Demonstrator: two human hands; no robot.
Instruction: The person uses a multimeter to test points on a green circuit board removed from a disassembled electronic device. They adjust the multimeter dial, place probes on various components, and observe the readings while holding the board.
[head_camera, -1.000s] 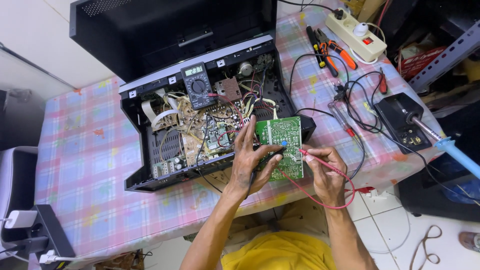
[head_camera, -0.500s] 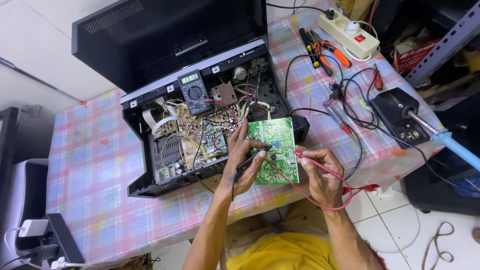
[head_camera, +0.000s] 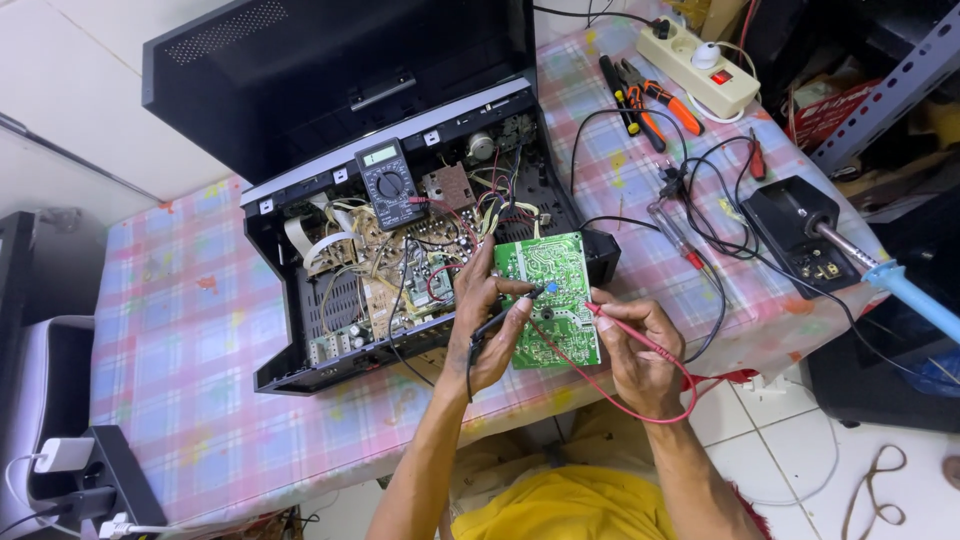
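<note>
a pink checked tablecloth (head_camera: 200, 330) is covered by an opened black electronics chassis full of wiring (head_camera: 400, 270), with a dark grey handheld multimeter (head_camera: 390, 184) laid on its upper edge. a green rectangular circuit board (head_camera: 552, 297) is propped at the chassis's right front corner (solder side up), steadied by the left hand (head_camera: 490, 325), which is closed around a black test probe (head_camera: 510, 308) touched to the board. a red test probe (head_camera: 615, 322) is pinched in the right hand (head_camera: 635, 350), its tip set on the board's right edge.

The green board (head_camera: 548, 298) is tilted up at the front edge of the open chassis, solder side facing me, propped in my left hand (head_camera: 487, 325). My black probe (head_camera: 505, 312) and red probe (head_camera: 625, 330) both touch its traces, tips near each other.
</note>
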